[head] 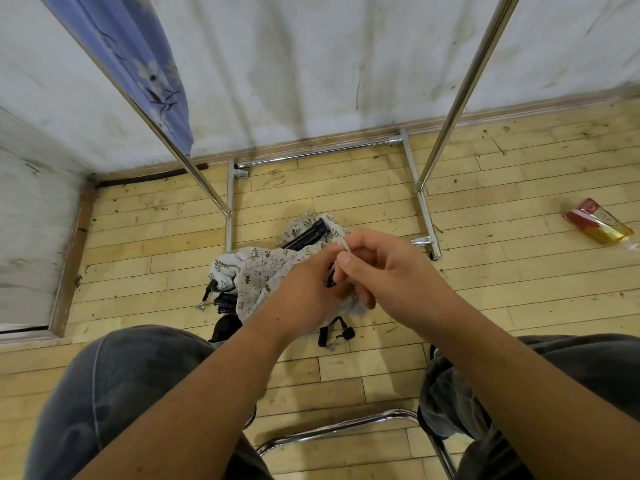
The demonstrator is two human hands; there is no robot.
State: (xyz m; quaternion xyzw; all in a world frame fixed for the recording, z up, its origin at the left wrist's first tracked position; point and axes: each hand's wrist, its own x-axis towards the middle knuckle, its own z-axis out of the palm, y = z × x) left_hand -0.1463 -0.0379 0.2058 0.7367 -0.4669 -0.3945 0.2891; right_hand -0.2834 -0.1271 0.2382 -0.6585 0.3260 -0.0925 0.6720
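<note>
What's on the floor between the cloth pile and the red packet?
In the head view, the clothes rack's shiny metal foot crosses between the cloth pile and the red packet; the rest is bare wooden floor.

Much of the patterned cloth (263, 275) on the floor is covered by the left hand (304, 292) and right hand (381, 268). The left fingertips are hidden behind the right thumb, so their grip cannot be told. The pale cord (343, 247) pinched by the right hand is blurred; the black rods (308, 233) are half buried in cloth.
</note>
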